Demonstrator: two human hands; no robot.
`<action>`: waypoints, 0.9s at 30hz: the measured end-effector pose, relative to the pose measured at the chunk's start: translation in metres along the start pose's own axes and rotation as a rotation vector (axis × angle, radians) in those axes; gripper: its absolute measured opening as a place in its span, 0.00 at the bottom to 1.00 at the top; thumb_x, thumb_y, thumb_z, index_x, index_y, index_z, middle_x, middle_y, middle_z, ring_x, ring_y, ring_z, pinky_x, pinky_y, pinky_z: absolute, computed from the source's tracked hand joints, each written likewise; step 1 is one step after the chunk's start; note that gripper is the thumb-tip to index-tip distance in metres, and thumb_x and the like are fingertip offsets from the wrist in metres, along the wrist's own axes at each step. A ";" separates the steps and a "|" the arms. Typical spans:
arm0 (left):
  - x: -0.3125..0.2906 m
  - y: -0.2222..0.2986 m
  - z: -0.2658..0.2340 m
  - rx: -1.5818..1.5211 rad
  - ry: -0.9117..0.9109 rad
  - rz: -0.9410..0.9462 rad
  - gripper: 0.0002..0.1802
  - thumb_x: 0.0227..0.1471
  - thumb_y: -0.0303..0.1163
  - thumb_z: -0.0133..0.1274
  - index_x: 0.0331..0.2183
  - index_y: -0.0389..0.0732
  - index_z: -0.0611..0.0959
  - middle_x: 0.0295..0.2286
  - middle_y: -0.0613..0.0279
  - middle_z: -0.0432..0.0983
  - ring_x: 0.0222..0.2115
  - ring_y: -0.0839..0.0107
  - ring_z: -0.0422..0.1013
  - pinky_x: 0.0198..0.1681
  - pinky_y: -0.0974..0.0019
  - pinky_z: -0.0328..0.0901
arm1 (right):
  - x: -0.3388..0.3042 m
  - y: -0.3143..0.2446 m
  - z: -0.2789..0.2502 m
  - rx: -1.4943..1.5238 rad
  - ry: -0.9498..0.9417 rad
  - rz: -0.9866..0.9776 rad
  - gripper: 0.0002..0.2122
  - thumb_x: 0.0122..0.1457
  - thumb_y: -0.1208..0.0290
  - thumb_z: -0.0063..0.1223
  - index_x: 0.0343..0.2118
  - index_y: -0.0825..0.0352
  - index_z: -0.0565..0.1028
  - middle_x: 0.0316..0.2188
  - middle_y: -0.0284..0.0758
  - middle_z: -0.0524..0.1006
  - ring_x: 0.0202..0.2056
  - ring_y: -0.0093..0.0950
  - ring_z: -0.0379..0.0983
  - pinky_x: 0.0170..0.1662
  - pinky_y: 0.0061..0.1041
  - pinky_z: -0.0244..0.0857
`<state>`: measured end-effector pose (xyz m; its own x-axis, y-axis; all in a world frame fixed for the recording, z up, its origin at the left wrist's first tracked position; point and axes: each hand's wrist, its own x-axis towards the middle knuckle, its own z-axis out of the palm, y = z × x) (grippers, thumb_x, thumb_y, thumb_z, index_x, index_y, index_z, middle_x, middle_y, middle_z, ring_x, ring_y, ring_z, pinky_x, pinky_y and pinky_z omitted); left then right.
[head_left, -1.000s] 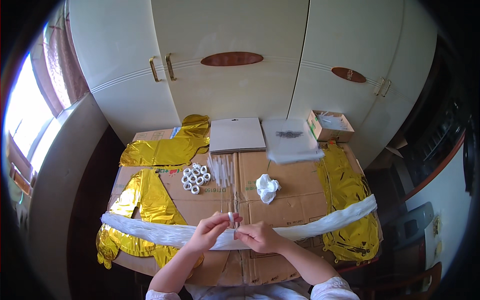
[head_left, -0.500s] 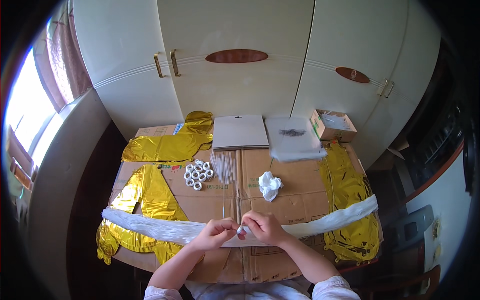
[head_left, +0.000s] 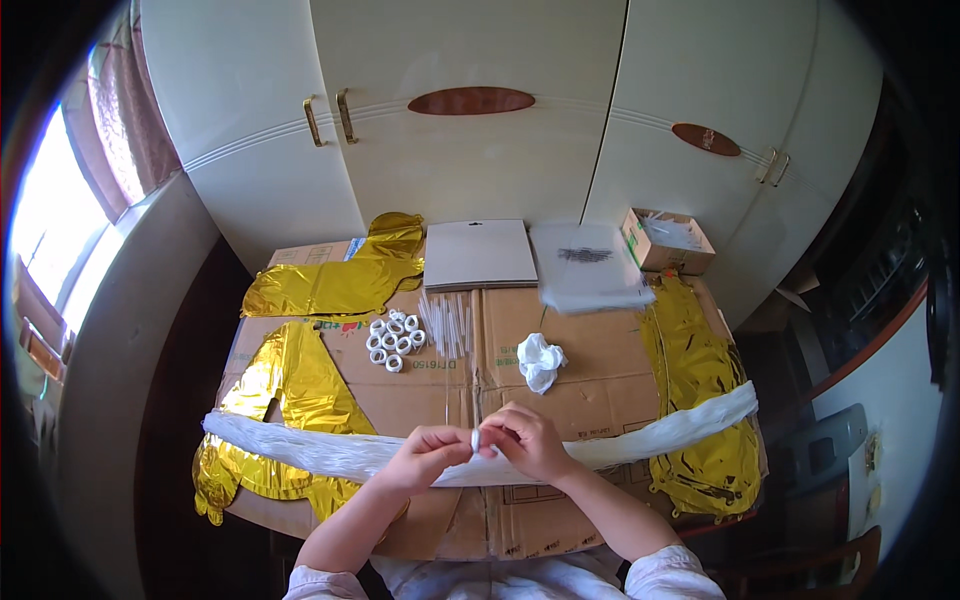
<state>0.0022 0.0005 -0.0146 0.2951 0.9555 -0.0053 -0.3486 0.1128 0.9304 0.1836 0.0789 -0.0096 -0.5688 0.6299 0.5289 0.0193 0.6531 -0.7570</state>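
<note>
My left hand (head_left: 430, 460) and my right hand (head_left: 530, 442) meet over the near middle of the table, fingers closed in a pinch. Between the fingertips is a small white coil (head_left: 476, 441), partly covered by them. Beneath my hands, a long bundle of white strands (head_left: 310, 447) stretches from left to right across the cardboard. Farther off to the left lies a cluster of several similar small white coils (head_left: 390, 342), beside a row of thin clear sticks (head_left: 447, 325). A crumpled white tissue or cloth (head_left: 541, 362) sits beyond my right hand.
Flat gold foil balloons (head_left: 318, 385) lie at the left, with more gold foil (head_left: 690, 350) at the right. Along the back are a stack of pale cards (head_left: 478, 255), clear plastic bags (head_left: 588, 285) and a small open box (head_left: 665, 255). Cardboard (head_left: 600, 405) covers the table; cabinets (head_left: 470, 170) stand behind.
My fingers have shifted slightly up around the small white coil, which now shows more upright between them. The view has tilted a little; the things on the table lie as before.
</note>
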 end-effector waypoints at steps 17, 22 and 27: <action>0.006 0.009 0.009 0.519 0.069 0.077 0.07 0.51 0.23 0.47 0.33 0.32 0.77 0.34 0.61 0.72 0.35 0.75 0.66 0.42 0.71 0.60 | 0.003 -0.005 -0.005 -0.182 0.080 -0.147 0.05 0.47 0.74 0.56 0.28 0.63 0.74 0.22 0.31 0.72 0.22 0.28 0.71 0.24 0.25 0.65; 0.003 0.004 0.003 0.150 -0.041 0.091 0.09 0.52 0.22 0.45 0.36 0.33 0.77 0.35 0.59 0.73 0.38 0.72 0.67 0.47 0.67 0.58 | 0.002 -0.001 -0.004 0.000 0.018 0.007 0.04 0.48 0.75 0.56 0.28 0.65 0.74 0.22 0.32 0.73 0.22 0.30 0.70 0.24 0.25 0.64; 0.004 -0.003 0.001 -0.143 0.023 0.143 0.18 0.51 0.21 0.43 0.46 0.33 0.71 0.44 0.55 0.69 0.47 0.68 0.63 0.54 0.63 0.52 | -0.003 -0.002 0.006 0.014 0.032 -0.002 0.06 0.48 0.79 0.56 0.30 0.68 0.74 0.22 0.33 0.73 0.21 0.23 0.68 0.23 0.20 0.62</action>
<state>0.0058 0.0033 -0.0173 0.2136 0.9703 0.1136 -0.5085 0.0111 0.8610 0.1806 0.0732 -0.0120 -0.5423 0.6419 0.5422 0.0062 0.6483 -0.7613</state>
